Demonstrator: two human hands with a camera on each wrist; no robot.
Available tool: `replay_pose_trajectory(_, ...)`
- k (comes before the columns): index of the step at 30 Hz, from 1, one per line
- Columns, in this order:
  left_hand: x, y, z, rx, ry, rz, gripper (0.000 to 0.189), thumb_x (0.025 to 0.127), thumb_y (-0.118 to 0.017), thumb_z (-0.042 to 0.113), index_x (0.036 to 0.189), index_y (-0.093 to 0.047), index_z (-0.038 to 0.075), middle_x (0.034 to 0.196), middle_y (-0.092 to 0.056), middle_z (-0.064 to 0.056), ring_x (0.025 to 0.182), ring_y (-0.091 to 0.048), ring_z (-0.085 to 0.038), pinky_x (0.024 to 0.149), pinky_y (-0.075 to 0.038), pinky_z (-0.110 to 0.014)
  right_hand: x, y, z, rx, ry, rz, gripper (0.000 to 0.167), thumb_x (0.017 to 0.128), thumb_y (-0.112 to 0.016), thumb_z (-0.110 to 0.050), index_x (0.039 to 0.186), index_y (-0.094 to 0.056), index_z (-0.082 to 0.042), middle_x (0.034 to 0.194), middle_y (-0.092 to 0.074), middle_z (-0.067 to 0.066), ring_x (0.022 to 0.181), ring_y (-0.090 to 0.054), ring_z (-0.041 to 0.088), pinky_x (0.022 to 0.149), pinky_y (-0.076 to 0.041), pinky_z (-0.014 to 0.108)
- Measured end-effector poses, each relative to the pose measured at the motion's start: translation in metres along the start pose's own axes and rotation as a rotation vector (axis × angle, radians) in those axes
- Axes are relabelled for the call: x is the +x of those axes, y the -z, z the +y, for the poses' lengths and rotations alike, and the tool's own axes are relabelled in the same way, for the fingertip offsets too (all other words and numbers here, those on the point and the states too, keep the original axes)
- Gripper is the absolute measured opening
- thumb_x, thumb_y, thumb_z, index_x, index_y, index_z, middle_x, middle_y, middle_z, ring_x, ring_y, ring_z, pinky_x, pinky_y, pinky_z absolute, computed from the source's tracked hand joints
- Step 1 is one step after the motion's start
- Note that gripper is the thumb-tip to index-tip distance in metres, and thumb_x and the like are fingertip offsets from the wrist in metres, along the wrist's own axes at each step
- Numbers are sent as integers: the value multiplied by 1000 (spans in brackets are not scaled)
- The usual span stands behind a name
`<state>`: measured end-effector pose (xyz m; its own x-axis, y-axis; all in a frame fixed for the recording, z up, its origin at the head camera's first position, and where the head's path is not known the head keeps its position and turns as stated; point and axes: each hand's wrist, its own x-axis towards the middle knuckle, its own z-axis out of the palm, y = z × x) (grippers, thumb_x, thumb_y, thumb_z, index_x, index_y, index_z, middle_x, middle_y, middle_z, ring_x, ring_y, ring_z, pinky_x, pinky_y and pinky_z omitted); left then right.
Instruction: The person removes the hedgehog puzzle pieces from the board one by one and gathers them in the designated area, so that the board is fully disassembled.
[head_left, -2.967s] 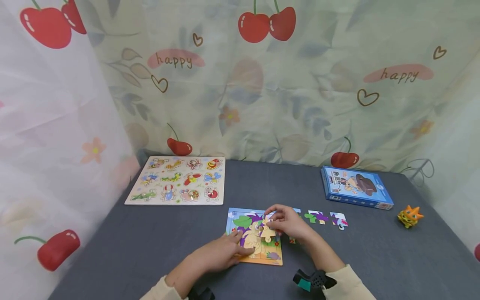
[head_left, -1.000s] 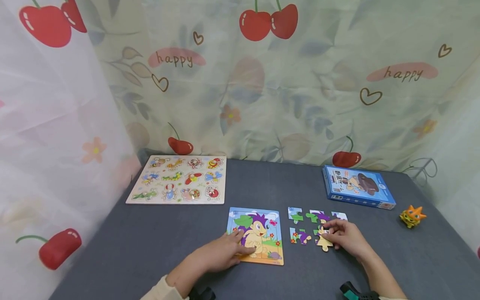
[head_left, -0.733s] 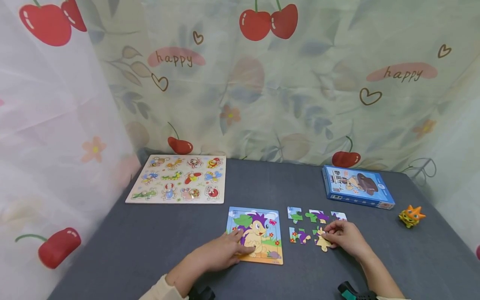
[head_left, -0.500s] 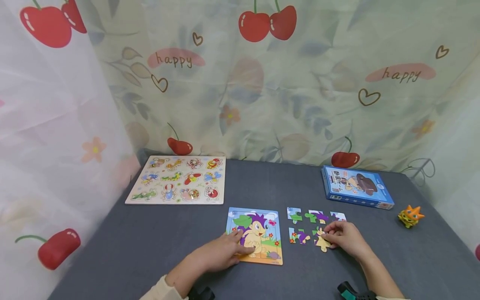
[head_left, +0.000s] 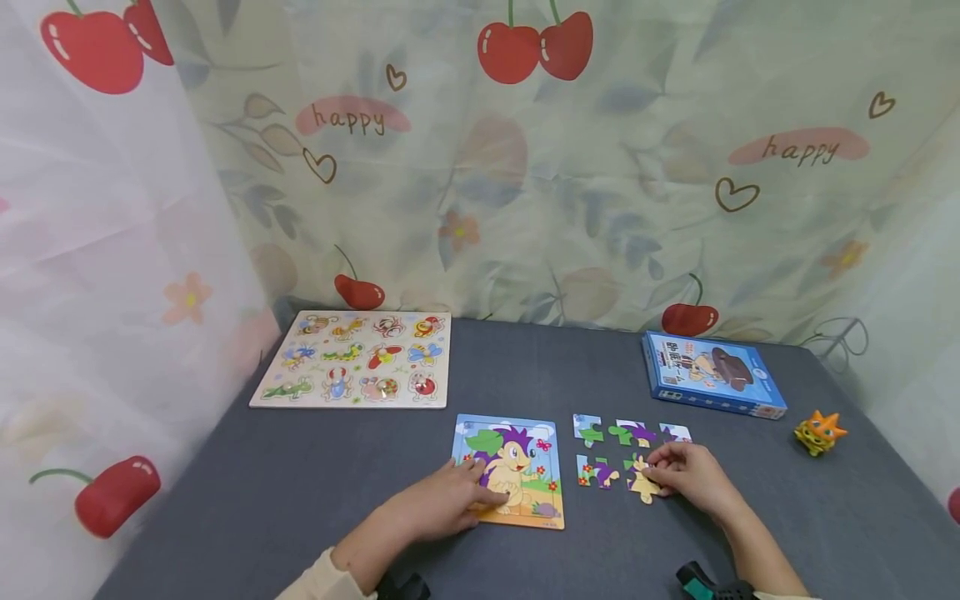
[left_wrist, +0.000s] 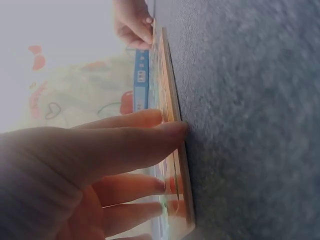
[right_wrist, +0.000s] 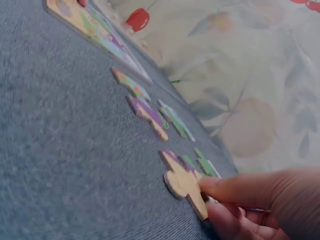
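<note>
Nearest are a cream sleeve on the left arm and a black wrist device with a teal patch on the right one. The left hand lies over the lower left part of a square puzzle board with a purple-spined hedgehog picture. Its fingers are spread and nearly straight, resting on the board's face, and the thumb reaches across its near edge; it presses the board without closing round it. The board lies on the dark grey surface.

To its right, the right hand is nearly closed, thumb and forefinger pinching one cream-coloured puzzle piece by its side, the other fingers tucked behind. The piece is low at the surface; whether it rests fully flat cannot be told. Between it and the board lies a piece with red flowers and purple. Just beyond, in a row, are a blue-and-green piece, a green-and-purple piece and a white-and-purple piece, the last partly covered by the right hand.

Well to the right sits a small orange-and-yellow figure. Farther back are an insect-picture board on the left and a blue box on the right, before a cherry-printed curtain.
</note>
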<state>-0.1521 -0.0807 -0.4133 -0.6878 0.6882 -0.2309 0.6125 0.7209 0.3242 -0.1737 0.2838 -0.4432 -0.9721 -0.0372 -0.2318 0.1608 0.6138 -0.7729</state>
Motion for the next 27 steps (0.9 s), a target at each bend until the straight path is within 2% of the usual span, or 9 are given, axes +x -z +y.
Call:
replay_pose_trajectory(6,3,1,6,66,-49,27,50,84,-68,19,131,-54,32,141,-46,-13,135,-37,-32,109,-32,-49,3,3,-6,10,11,30,33,83,-70,-22,101,-62,5,68,-53,0,51,-46,10,46,-42,23)
replay_pose_trajectory(9,5,1,9,93,-75,35,52,84,-68,18,132,-53,29,141,-47,-15,134,-38,-31,109,-33,-44,5,-1,-13,-16,66,19,33,83,-70,-23,100,-62,4,70,-53,1,52,-46,9,47,-41,22)
replay_pose_trajectory(17,13,-2,17,81,-52,15,52,85,-68,22,133,-51,31,141,-47,-13,132,-42,-27,106,-39,-38,16,-19,-35,-29,236,-109,33,82,-71,-25,98,-64,3,75,-59,5,59,-51,10,52,-46,22)
replay_pose_trajectory(20,15,-3,20,103,-53,27,52,85,-68,23,133,-52,31,139,-48,-14,130,-45,-27,104,-41,-37,22,-28,-42,-28,283,-159,32,82,-71,-25,98,-65,2,76,-59,6,61,-52,11,54,-48,23)
replay_pose_trajectory(27,18,-6,23,151,-26,47,43,86,-66,27,128,-57,33,137,-51,-13,128,-48,-26,101,-44,-36,33,-59,-63,-55,364,-239,27,81,-72,-21,98,-67,-1,79,-61,4,66,-51,10,57,-45,19)
